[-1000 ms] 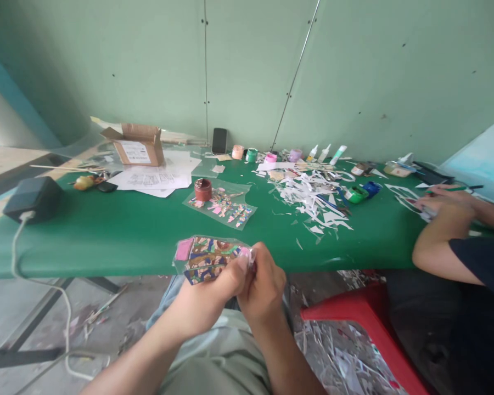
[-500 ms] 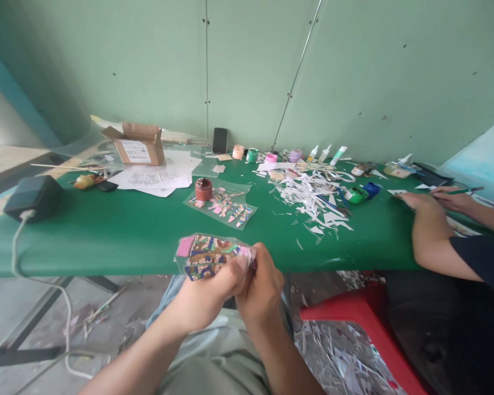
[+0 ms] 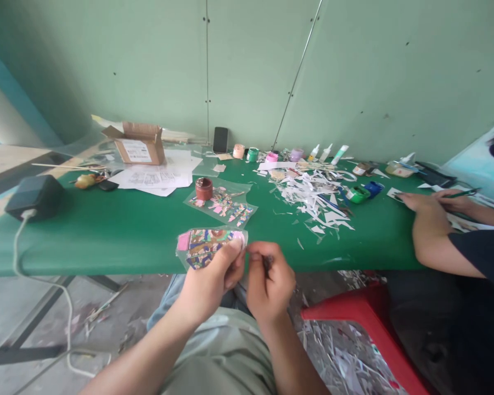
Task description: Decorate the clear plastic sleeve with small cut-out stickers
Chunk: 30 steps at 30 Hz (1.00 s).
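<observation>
In my left hand is a patterned, multicoloured piece in clear film, with a pink patch at its left end. The thumb presses on its right end. My right hand is closed just to the right of that end, its thumb and forefinger pinched together. What the right fingers hold, if anything, is mostly hidden. Beyond my hands, a jar of reddish-brown paint stands on a clear sheet strewn with small colourful cut pieces.
White paper scraps cover the right of the green table. An open cardboard box stands on printed papers. A black adapter sits at left. A co-worker's hands work at right, above a red stool.
My right hand has come away from the piece, moving slightly right with its fingers pinched. The left hand still holds the piece, now tilted a little differently.
</observation>
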Tool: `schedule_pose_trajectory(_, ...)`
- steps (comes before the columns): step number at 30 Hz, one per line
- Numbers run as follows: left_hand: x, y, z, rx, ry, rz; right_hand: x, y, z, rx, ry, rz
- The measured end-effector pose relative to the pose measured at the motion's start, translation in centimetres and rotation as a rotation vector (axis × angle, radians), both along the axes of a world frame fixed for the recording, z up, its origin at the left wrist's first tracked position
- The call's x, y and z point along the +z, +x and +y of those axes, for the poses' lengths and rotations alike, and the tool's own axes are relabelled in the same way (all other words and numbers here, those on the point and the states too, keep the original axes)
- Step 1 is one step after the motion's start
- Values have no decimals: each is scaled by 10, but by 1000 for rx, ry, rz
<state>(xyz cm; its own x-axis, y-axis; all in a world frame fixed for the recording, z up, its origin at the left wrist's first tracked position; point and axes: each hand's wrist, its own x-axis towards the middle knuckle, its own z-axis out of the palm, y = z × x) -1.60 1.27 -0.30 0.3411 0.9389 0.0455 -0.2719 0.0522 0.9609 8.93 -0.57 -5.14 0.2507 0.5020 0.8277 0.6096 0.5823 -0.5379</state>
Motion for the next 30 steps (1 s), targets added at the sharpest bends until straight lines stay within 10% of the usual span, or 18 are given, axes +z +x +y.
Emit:
schedule_pose_trajectory(22,-14,0,-4,78,71,52,13,5,-3,153,-222,-99)
schedule_pose_trajectory(30,-10,-2,-2,52,159,153,8,-5,-4,15,-224,-84)
